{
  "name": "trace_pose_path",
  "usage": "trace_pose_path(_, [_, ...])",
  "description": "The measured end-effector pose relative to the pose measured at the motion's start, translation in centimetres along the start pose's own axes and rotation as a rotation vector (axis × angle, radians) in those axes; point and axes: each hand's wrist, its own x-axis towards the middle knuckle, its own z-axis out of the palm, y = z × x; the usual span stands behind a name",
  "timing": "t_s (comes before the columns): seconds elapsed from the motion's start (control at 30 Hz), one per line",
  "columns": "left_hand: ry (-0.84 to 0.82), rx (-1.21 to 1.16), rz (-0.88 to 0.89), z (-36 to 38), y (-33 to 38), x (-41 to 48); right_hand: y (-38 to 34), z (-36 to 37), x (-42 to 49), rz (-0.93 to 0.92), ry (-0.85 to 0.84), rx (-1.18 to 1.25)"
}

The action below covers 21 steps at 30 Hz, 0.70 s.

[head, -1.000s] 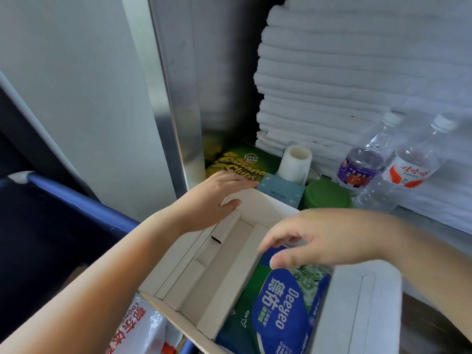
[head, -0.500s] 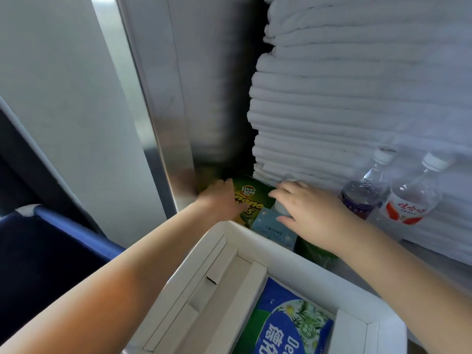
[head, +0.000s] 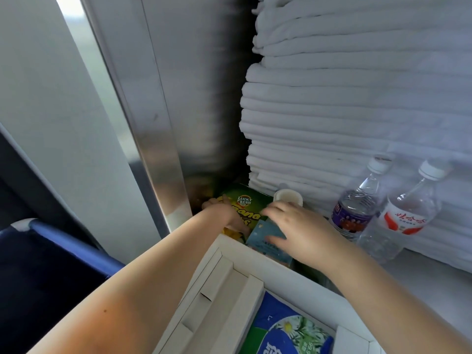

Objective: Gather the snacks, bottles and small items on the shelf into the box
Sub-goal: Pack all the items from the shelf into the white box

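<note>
A green banana chips box (head: pixel 249 204) lies in the shelf's back left corner. My left hand (head: pixel 221 213) curls over its left edge and grips it. Just to its right a small blue box (head: pixel 263 238) leans against the white cardboard box (head: pixel 286 273), and my right hand (head: pixel 296 226) closes on it from above. A white cup (head: pixel 288 196) stands behind my right fingers. Two clear water bottles, one with a purple label (head: pixel 353 213) and one with a red label (head: pixel 406 215), stand at the right. A blue and green wipes pack (head: pixel 288 330) lies inside the cardboard box.
A tall stack of folded white towels (head: pixel 357 98) fills the shelf behind the items. A metal post (head: pixel 158 149) borders the shelf on the left. A blue rail (head: pixel 71 241) runs at lower left. Cardboard dividers (head: pixel 217 297) line the box's left side.
My right hand let go of the wipes pack in the box and reached to the shelf. Both hands moved forward, the left onto the banana chips box, the right onto the small blue box.
</note>
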Motion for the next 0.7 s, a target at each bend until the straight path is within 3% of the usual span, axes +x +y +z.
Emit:
trace_pose_path(0.27, [0.029,-0.041,-0.018,0.3,0.2,-0.1,0.6,2.2,-0.1,-0.015,-0.241,-0.024])
trace_pose_path(0.53, [0.037,0.024,-0.029,0.4,0.2,-0.4,0.9,2.6,-0.1,0.012,-0.243,-0.030])
trace_pose_path(0.7, [0.031,-0.059,0.002,0.4,0.1,-0.9,1.0,2.5,0.0,0.025,-0.241,-0.015])
